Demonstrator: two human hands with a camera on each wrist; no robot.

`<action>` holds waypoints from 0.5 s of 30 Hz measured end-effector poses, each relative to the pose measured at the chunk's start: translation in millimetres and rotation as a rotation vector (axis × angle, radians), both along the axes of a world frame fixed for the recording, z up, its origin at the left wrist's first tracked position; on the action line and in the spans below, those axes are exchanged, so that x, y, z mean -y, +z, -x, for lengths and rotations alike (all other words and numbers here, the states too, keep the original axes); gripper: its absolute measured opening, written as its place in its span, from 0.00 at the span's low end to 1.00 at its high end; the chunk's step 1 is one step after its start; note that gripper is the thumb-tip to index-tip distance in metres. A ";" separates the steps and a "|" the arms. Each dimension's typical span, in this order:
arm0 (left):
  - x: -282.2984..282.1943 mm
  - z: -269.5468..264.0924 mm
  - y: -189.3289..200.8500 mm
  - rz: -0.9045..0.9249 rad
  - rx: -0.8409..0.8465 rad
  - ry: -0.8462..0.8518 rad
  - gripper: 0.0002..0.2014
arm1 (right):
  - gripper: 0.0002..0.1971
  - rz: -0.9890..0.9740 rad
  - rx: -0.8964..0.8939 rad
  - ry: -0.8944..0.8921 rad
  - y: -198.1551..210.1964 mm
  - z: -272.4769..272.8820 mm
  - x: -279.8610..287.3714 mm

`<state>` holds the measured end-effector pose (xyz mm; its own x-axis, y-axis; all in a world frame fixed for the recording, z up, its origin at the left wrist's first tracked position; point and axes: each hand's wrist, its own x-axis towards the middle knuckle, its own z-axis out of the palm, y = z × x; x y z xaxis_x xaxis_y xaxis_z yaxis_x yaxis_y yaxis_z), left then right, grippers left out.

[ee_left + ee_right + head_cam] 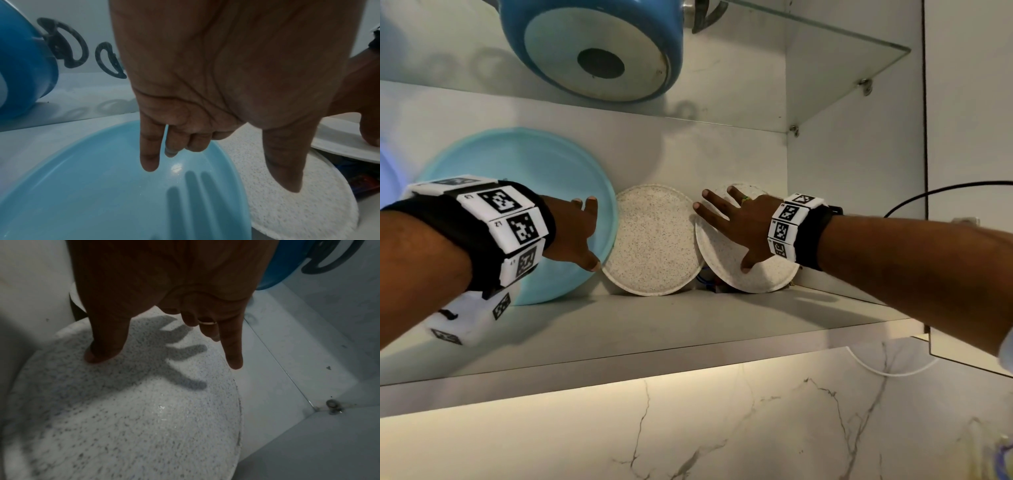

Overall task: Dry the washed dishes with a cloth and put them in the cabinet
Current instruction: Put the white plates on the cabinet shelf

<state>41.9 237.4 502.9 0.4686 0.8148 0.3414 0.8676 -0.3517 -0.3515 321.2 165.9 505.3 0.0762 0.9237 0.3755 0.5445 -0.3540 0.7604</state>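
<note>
Three plates stand on edge along the back of the cabinet shelf [688,318], faces turned out toward the room and leaning back toward the rear wall. Being round, they have no long axis to speak of. The large light-blue plate [524,178] is at the left, the middle speckled plate [654,240] is just beside it, and the right speckled plate [722,253] tilts with its lower edge near the shelf's right end, its left rim overlapping the middle plate's right rim.

The left hand [571,233] is spread flat with straight fingers against the face of the light-blue plate; in the left wrist view its thumb [285,165] reaches across onto the middle speckled plate [287,203] while the fingers [150,155] lie over the blue surface [102,194]. It grips nothing. The right hand [743,222] is likewise splayed and holds nothing, its thumb [104,344] pressed on the face of the right speckled plate [133,418] and its fingers stretched toward the upper rim; a ring [207,322] shows on one finger.

Some small dark objects [714,286] sit behind the speckled plates; what they are cannot be told. Above, on a glass shelf [842,44], rests a blue pot [592,44] seen from below, with dark handles. A black cable [945,192] runs along the right wall, and marble-patterned tiling [756,428] lies under the lit cabinet edge.
</note>
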 end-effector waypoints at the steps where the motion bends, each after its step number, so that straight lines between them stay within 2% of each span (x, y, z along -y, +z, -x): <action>1: 1.1 0.6 0.9 -0.004 0.008 -0.006 0.53 | 0.74 0.006 -0.004 0.002 -0.2 0.9 0.5; 7: 7.1 8.8 9.6 -0.036 0.017 -0.044 0.52 | 0.73 0.025 0.036 -0.006 1.0 6.3 8.2; 10: 22.0 18.4 19.5 -0.060 0.034 -0.088 0.48 | 0.72 0.021 0.060 0.004 5.7 9.6 17.7; 13: 49.7 35.9 31.3 -0.132 0.081 -0.215 0.37 | 0.65 0.006 0.057 0.018 13.2 23.4 34.3; 15: 80.2 51.9 36.0 -0.187 0.216 -0.396 0.24 | 0.56 -0.010 0.035 0.051 18.9 42.2 52.3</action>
<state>-10.0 157.2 538.9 0.6321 0.5041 0.5885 0.7402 -0.6174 -0.2662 279.0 113.5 524.2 0.0154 0.9221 0.3866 0.5354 -0.3341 0.7757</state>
